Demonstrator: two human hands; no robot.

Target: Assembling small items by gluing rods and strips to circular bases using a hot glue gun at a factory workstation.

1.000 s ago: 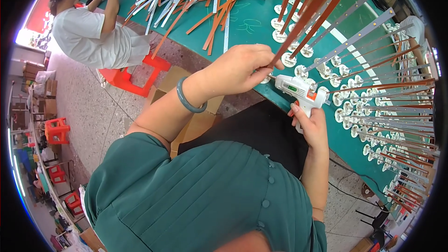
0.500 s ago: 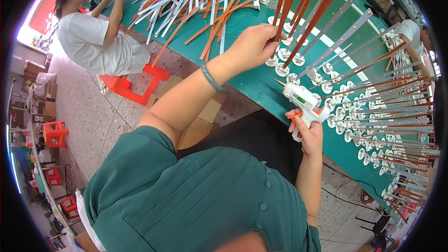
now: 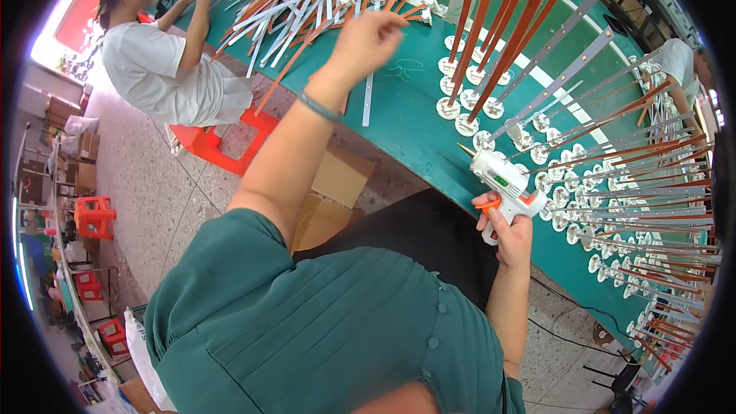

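Observation:
My left hand (image 3: 370, 44) is over the table, at the near edge of a loose pile of brown and silver strips (image 3: 307, 19) with white round bases. Its fingers are partly apart and a little blurred, and nothing shows in them. My right hand (image 3: 508, 231) grips a white hot glue gun (image 3: 500, 176) with an orange trigger, its metal nozzle pointing up and left. Just beyond the nozzle stand brown strips (image 3: 491, 38) upright in white round bases (image 3: 448, 108). A single silver strip (image 3: 368, 100) lies below my left hand.
Rows of upright strips on bases (image 3: 613, 207) fill the right of the green table (image 3: 414, 138). A person in a white shirt (image 3: 157, 69) works at the far left, near a red stool (image 3: 222, 146). Another person (image 3: 678, 69) is at the far right. A cardboard box (image 3: 337, 176) lies below the table edge.
My left hand has let go of a brown strip among the upright ones and moved left to the loose pile. My right hand with the glue gun has barely shifted.

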